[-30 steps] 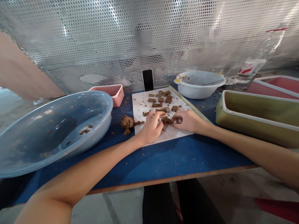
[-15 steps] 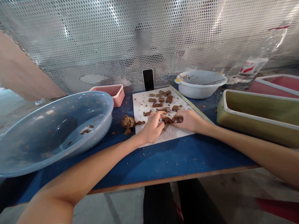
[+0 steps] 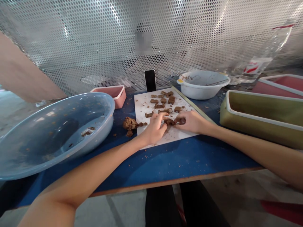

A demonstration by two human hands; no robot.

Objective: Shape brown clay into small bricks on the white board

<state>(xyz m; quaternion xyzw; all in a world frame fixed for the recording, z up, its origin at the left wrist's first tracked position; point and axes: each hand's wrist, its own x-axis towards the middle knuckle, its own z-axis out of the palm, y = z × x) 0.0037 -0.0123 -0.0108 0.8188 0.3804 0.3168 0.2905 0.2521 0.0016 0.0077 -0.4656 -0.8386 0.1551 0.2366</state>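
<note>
Head view, everything relative to the white board: brown clay piece sits on its near half, between the hands, long axis roughly left-right. Right hand is nearest, thumb and fingers pinching the piece's right end. Left hand arches over its left end, thumb apart from fingers; can't tell if it grips. Clay blocks crowd the board's far half, limiting room that way. Clay lump just off its left edge. Near edge borders crumb-strewn blue tabletop; more room there.
</note>
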